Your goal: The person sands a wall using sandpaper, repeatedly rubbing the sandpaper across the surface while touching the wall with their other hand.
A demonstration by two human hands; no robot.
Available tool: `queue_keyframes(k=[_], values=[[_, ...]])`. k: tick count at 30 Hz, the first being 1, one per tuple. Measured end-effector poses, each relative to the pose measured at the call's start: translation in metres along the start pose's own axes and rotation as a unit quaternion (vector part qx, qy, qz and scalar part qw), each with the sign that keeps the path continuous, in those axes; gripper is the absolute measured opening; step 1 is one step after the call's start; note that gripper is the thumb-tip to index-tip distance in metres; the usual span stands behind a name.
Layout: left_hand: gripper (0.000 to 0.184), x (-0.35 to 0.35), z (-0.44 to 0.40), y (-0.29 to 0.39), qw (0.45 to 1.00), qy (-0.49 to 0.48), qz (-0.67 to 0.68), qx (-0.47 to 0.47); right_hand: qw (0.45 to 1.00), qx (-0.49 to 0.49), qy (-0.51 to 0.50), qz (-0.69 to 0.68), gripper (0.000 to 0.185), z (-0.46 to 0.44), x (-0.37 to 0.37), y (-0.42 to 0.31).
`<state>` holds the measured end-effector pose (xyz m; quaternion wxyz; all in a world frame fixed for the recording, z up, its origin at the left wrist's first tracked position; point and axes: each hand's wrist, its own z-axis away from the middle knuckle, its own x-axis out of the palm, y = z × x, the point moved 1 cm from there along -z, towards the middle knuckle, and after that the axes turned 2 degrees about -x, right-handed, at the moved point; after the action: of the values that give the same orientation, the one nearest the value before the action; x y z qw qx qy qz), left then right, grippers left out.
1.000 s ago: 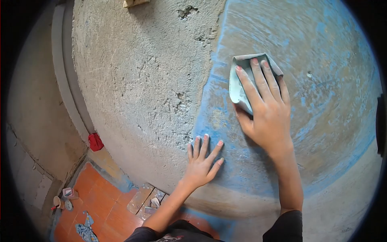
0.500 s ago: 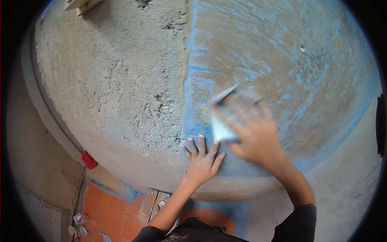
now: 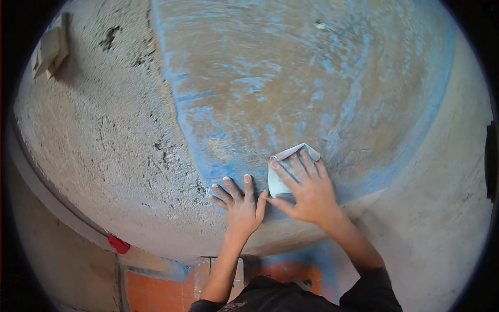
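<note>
A folded sheet of sandpaper (image 3: 280,182), pale side outward, lies against the wall under my right hand (image 3: 310,192). My right fingers stretch over the sheet and hold it to the surface, with the thumb by its lower edge. To the left, my left hand (image 3: 240,208) rests open on the wall, fingers spread and fingertips dusty white, holding nothing. Its thumb is close to the sheet's lower left corner. Around both hands is a worn patch of blue paint (image 3: 228,169) over brown plaster.
Rough, pitted plaster (image 3: 119,130) covers the wall's left side. A wooden piece (image 3: 51,51) sticks out at upper left. A red cloth-like item (image 3: 119,244) lies at the wall's lower left edge. Below are orange floor tiles (image 3: 156,291).
My right hand has brought the sandpaper downward, and its motion blur is gone. The view has shifted right, so the wall appears further left. My left hand stays spread on the wall.
</note>
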<state>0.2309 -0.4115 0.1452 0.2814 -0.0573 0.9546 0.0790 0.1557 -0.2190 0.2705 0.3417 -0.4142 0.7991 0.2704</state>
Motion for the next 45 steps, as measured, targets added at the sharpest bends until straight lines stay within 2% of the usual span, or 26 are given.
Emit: queue_keyframes(k=[1,2,4,6,9,12,14,16,18,19,20,21,24,25,26,27,28,30,31,34,37,40,41,44,45], values=[[0.085,0.003,-0.002,-0.002,1.0,0.008,0.0,0.002,0.997,-0.029,-0.065,-0.005,0.083,0.008,0.006,0.008],[0.084,0.006,0.0,-0.003,1.0,0.014,0.002,0.001,0.998,0.04,0.045,-0.002,0.083,0.008,0.006,0.022],[0.084,0.007,0.005,0.0,1.0,0.005,0.022,-0.01,0.951,0.173,0.254,0.013,0.083,0.006,0.002,0.05],[0.086,0.008,0.003,0.008,0.998,-0.01,0.055,-0.033,0.971,0.131,0.198,-0.023,0.081,0.015,0.011,0.03],[0.09,0.001,-0.002,0.024,0.992,-0.049,0.099,-0.062,0.998,-0.005,-0.009,-0.061,0.079,0.041,0.023,-0.01],[0.091,0.002,-0.002,0.029,0.994,-0.071,0.073,-0.048,0.956,0.169,0.238,-0.034,0.077,0.046,0.03,0.038],[0.091,0.003,-0.001,0.036,0.991,-0.076,0.094,-0.059,0.916,0.216,0.324,-0.092,0.077,0.045,0.043,0.039],[0.09,0.003,-0.006,0.044,0.989,-0.085,0.103,-0.064,0.948,0.165,0.253,-0.101,0.077,0.049,0.041,0.035],[0.09,0.001,-0.008,0.053,0.987,-0.104,0.105,-0.069,0.998,0.015,0.002,-0.057,0.078,0.069,0.034,0.015],[0.09,0.002,-0.007,0.055,0.987,-0.107,0.103,-0.066,0.998,0.055,-0.022,-0.019,0.079,0.076,0.035,0.033],[0.09,0.004,-0.006,0.056,0.987,-0.11,0.102,-0.065,0.98,0.148,0.109,-0.074,0.077,0.075,0.043,0.051],[0.09,0.006,-0.006,0.06,0.986,-0.113,0.1,-0.065,0.934,0.236,0.236,-0.127,0.076,0.067,0.045,0.065],[0.089,0.015,-0.008,0.078,0.985,-0.102,0.122,-0.06,0.927,0.2,0.293,-0.123,0.069,0.072,0.038,0.063],[0.088,0.016,-0.01,0.084,0.986,-0.112,0.112,-0.052,0.974,0.121,0.172,-0.085,0.068,0.081,0.026,0.054],[0.088,0.016,-0.012,0.091,0.986,-0.123,0.103,-0.045,0.997,0.039,0.045,-0.047,0.068,0.09,0.022,0.052],[0.087,0.019,-0.014,0.098,0.986,-0.132,0.095,-0.039,0.997,0.044,0.025,-0.052,0.069,0.097,0.021,0.067],[0.087,0.023,-0.014,0.105,0.986,-0.132,0.097,-0.042,0.981,0.135,0.126,-0.063,0.071,0.1,0.023,0.088],[0.086,0.031,-0.015,0.118,0.985,-0.126,0.102,-0.052,0.894,0.301,0.323,-0.081,0.077,0.105,0.032,0.13],[0.086,0.035,-0.018,0.13,0.985,-0.126,0.107,-0.05,0.882,0.312,0.339,-0.098,0.077,0.107,0.038,0.142],[0.087,0.046,-0.025,0.159,0.986,-0.131,0.097,-0.032,0.978,0.145,0.14,-0.049,0.07,0.133,0.032,0.118],[0.088,0.061,-0.033,0.196,0.986,-0.132,0.095,-0.032,0.946,0.241,0.197,-0.087,0.069,0.146,0.009,0.165],[0.087,0.068,-0.045,0.233,0.983,-0.125,0.129,-0.046,0.888,0.345,0.286,-0.099,0.077,0.159,0.0,0.245],[0.086,0.073,-0.048,0.246,0.982,-0.12,0.14,-0.042,0.898,0.347,0.262,-0.067,0.08,0.162,0.003,0.246],[0.084,0.086,-0.056,0.284,0.98,-0.125,0.149,-0.036,0.935,0.29,0.195,-0.054,0.076,0.191,0.023,0.215],[0.084,0.09,-0.058,0.297,0.98,-0.13,0.148,-0.035,0.942,0.306,0.131,-0.052,0.076,0.2,0.024,0.215]])
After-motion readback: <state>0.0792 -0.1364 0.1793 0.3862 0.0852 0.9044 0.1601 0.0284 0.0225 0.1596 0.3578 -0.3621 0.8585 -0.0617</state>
